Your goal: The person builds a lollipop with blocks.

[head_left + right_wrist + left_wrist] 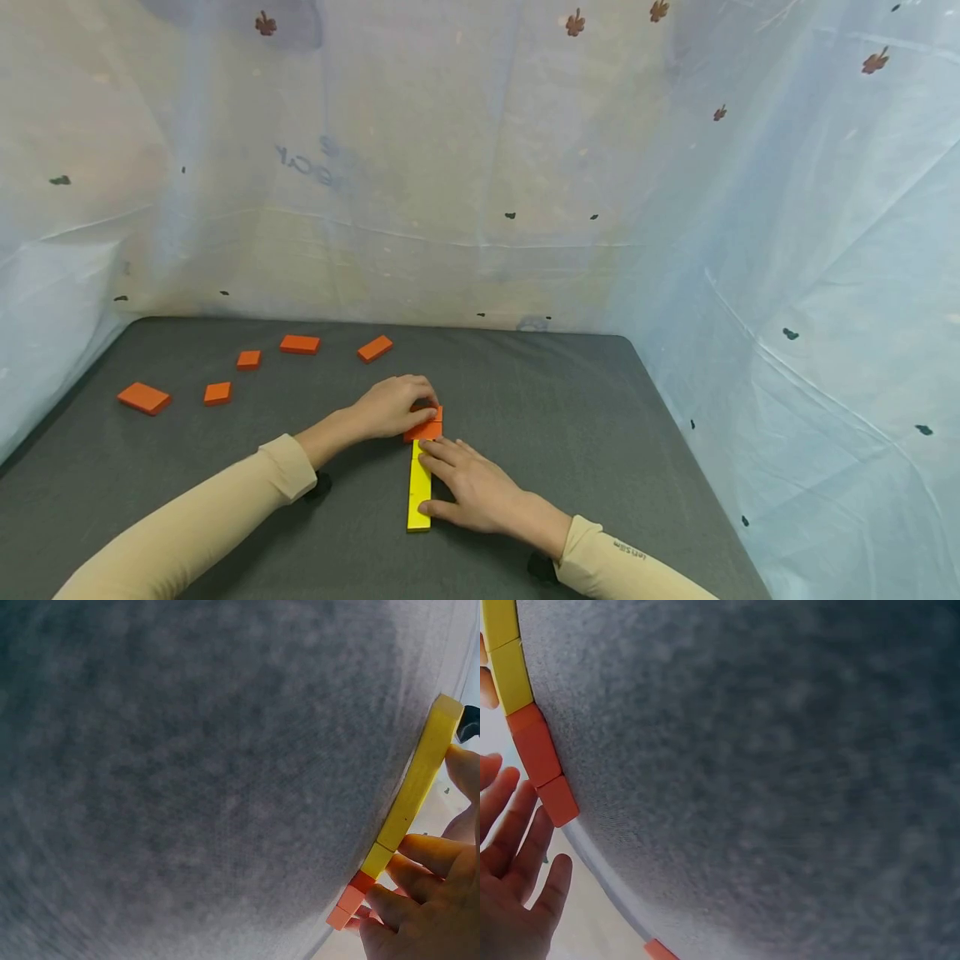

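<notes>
Flat orange blocks lie against the far end of a yellow strip in a row. At the far end of this row my left hand holds an orange block with bent fingers and thumb. The left palm and part of the grip are hidden in the head view. My right hand rests along the right side of the yellow strip, its fingers extended and touching the row. In the right wrist view, the right thumb lies by the long yellow block; a shorter yellow block follows it.
Several loose orange blocks lie toward the table's back left, among them a rectangular block, a small square block and a tilted block. The dark grey table is bordered by pale plastic sheeting behind and at the sides.
</notes>
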### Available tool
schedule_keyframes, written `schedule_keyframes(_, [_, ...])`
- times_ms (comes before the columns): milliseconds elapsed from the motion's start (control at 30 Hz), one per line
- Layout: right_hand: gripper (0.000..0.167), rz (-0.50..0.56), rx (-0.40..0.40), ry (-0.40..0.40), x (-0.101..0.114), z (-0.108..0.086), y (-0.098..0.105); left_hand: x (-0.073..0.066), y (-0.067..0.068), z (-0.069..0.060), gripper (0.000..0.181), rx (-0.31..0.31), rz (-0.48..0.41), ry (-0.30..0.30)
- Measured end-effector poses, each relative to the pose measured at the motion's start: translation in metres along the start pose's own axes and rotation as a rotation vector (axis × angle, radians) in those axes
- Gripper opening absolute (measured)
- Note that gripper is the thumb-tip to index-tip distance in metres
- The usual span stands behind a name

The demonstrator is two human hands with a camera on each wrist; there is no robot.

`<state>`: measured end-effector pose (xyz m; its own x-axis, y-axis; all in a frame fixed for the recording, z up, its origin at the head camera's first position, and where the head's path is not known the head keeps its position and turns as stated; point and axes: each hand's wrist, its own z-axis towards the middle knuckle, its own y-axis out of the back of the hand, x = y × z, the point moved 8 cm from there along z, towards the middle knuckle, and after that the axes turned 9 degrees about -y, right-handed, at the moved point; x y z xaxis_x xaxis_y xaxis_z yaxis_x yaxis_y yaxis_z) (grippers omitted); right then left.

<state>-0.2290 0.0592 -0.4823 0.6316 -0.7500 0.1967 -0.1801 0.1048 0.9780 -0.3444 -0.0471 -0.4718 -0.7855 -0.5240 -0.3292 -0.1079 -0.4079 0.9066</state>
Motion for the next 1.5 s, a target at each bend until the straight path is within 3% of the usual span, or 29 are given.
schedule_keyframes(100, [0.069,-0.001,-0.001,0.001,0.000,0.000,0.000,0.003,-0.002,0.002,0.013,0.003,-0.003,0.006])
schedule_keyframes(400, [0.069,-0.016,-0.006,0.006,0.002,0.001,0.000,0.004,-0.012,0.003,0.023,0.090,-0.013,0.004])
schedule_keyframes(733, [0.069,-0.014,0.005,-0.001,0.001,0.000,0.000,0.006,-0.014,0.003,0.022,0.101,-0.027,0.002])
schedule_keyframes(967, [0.069,-0.018,0.001,-0.001,0.000,0.001,0.000,0.003,-0.011,0.003,0.022,0.082,-0.045,-0.022])
schedule_keyframes(1233, [0.069,-0.020,0.000,0.000,0.000,0.001,-0.001,0.004,-0.007,0.001,0.024,0.063,-0.048,-0.009])
schedule_keyframes(1500, [0.070,-0.018,-0.005,-0.006,0.000,0.000,0.000,0.033,0.021,-0.004,0.027,-0.084,-0.016,0.064])
